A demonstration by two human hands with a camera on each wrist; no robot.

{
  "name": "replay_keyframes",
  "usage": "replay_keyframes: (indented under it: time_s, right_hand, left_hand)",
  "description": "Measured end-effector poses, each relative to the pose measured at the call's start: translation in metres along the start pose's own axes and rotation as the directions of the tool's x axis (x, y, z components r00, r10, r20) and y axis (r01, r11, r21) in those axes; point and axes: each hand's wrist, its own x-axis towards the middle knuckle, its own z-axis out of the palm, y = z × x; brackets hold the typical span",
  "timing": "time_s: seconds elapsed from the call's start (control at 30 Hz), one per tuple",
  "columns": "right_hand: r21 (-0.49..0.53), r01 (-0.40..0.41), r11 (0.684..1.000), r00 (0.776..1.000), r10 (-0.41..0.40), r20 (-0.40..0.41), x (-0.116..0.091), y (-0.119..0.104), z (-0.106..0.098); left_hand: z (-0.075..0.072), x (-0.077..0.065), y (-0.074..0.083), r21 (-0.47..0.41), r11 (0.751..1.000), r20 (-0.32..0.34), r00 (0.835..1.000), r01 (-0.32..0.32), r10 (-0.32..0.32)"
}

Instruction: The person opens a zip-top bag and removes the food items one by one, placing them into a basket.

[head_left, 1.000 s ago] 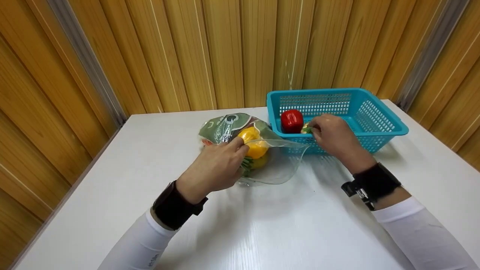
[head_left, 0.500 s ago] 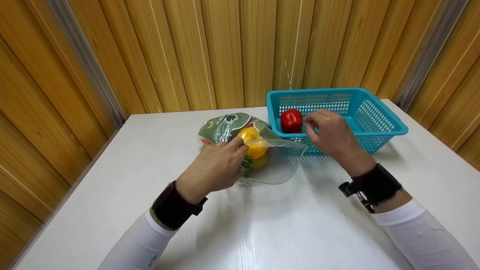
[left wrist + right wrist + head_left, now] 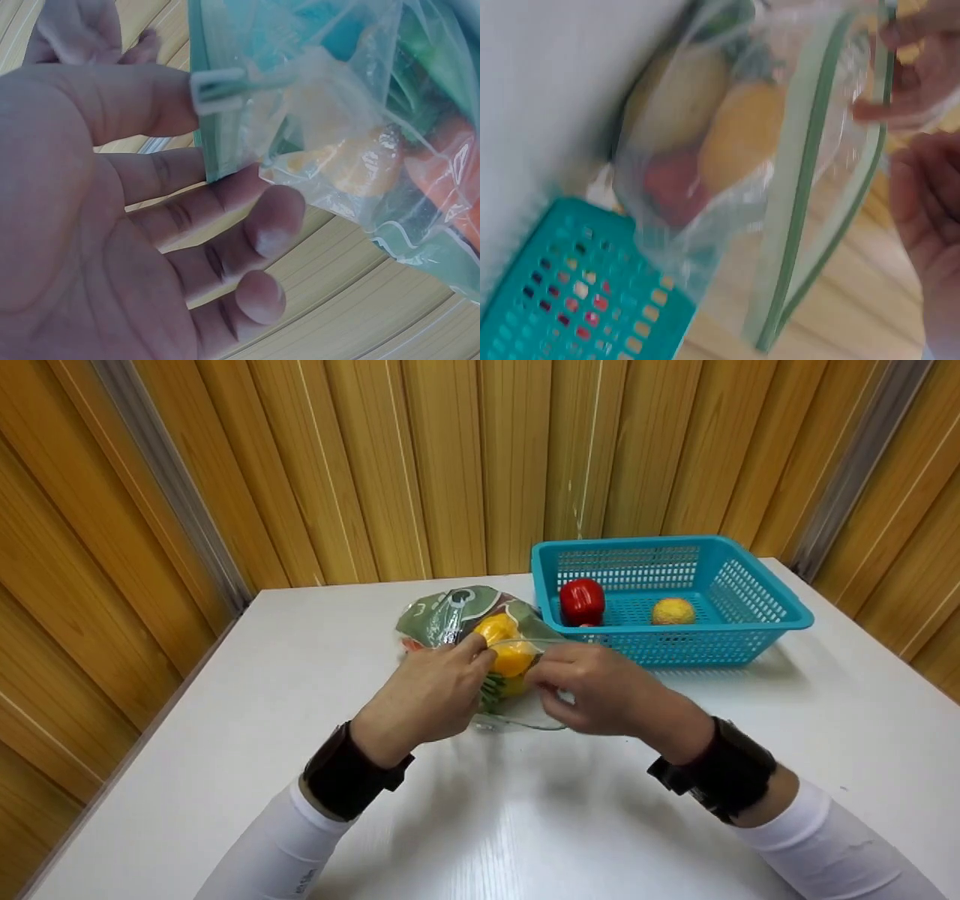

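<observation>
My left hand [image 3: 431,694] pinches the edge of a clear zip bag [image 3: 559,705] lying open beside the basket. A small white slider [image 3: 217,91] sits at its thumb in the left wrist view. Inside the bag I see a yellow bell pepper [image 3: 511,649] and green stems [image 3: 493,690]. An orange-red thing [image 3: 450,169] shows through the plastic. My right hand [image 3: 600,690] is at the bag's mouth, fingers loosely curled and holding nothing visible. In the right wrist view, the green-edged opening [image 3: 810,172] gapes beside the right hand's fingers.
Behind the right hand, a blue-green plastic basket [image 3: 765,615] stands on the white table [image 3: 315,637]. It contains a red bell pepper [image 3: 582,601] and a round yellow fruit [image 3: 673,611]. Wood-patterned panels [image 3: 450,472] rise behind the table.
My right hand has let go of a yellowish thing with green in the basket and moved left and down to the bag. The yellow fruit is now uncovered. The left hand stayed put.
</observation>
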Motion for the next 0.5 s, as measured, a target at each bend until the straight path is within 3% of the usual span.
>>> replay_keyframes:
  time_s: [0.17,0.3,0.4,0.5]
  right_hand:
    - [0.036,-0.111,0.993,0.966,0.099,0.239,0.003,-0.007,0.027]
    - [0.04,-0.233,0.972,0.895,0.198,0.399,0.007,-0.008,0.044]
    - [0.015,-0.278,0.961,0.86,0.241,0.45,0.009,-0.009,0.051]
    - [-0.018,-0.265,0.964,0.87,0.247,0.428,0.01,-0.01,0.056]
  left_hand:
    - [0.0,-0.001,0.0,0.001,1.0,0.004,1.0,0.013,-0.013]
    - [0.0,-0.001,0.0,0.008,1.0,-0.005,1.0,0.011,-0.011]
    - [0.001,-0.001,0.0,0.033,0.999,-0.032,0.999,-0.003,0.004]
    - [0.002,-0.001,0.0,0.049,0.999,-0.059,0.998,-0.015,0.018]
